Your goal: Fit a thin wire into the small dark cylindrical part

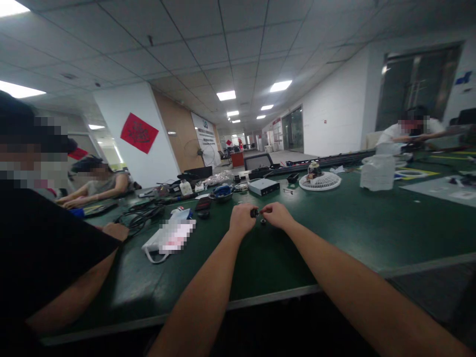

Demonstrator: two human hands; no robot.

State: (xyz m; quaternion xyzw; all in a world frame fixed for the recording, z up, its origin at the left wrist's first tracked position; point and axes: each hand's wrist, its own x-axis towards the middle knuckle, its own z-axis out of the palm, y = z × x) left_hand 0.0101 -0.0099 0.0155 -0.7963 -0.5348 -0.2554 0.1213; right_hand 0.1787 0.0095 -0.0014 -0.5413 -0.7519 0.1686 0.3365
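Observation:
My left hand (242, 219) and my right hand (277, 214) meet above the green workbench (282, 258). Between their fingertips is a small black cylindrical part (254, 212), gripped from both sides. Its exact shape is partly hidden by my fingers. A second small black piece (263, 221) lies on the bench just below my right hand, apart from my fingers. Both forearms rest out over the bench from its near edge.
A co-worker in a black shirt (44, 238) sits close at left beside a white bag (169, 238) and black cables (139, 217). Ahead stand a silver box (264, 186) and a round white fan grille (320, 181). Other people work farther along the bench.

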